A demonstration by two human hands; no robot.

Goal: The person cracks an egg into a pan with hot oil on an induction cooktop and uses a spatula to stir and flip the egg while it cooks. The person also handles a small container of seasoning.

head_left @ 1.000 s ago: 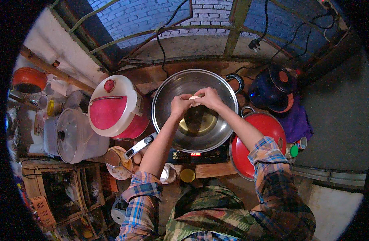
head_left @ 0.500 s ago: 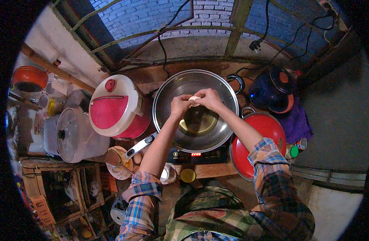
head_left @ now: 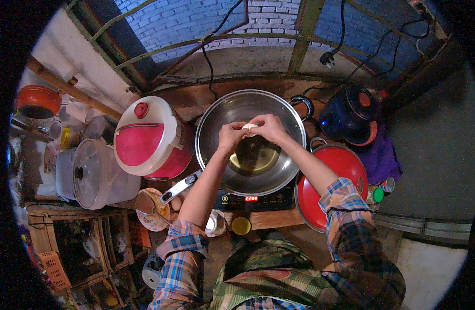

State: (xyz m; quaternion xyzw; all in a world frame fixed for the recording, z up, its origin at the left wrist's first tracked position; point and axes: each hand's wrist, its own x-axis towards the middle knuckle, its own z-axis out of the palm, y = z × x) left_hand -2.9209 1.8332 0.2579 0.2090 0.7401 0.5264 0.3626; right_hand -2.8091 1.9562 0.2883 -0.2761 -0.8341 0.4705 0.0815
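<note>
Pink and white, a lidded cooker (head_left: 139, 147) sits at nine o'clock of a wide steel pan (head_left: 211, 116). Next comes the left hand (head_left: 232, 136), its forearm angling toward one o'clock, fingertips pinching a pale egg (head_left: 252, 129) together with the other hand's. Hardly anything changes over the last second: the egg stays above the pan, a little toward twelve from its centre, so it remains in hand; whether its shell is cracked, I cannot tell. The right hand (head_left: 271, 127) mirrors that pinch, forearm aimed toward ten o'clock, with red round cookware (head_left: 345, 160) at four beneath that arm.
</note>
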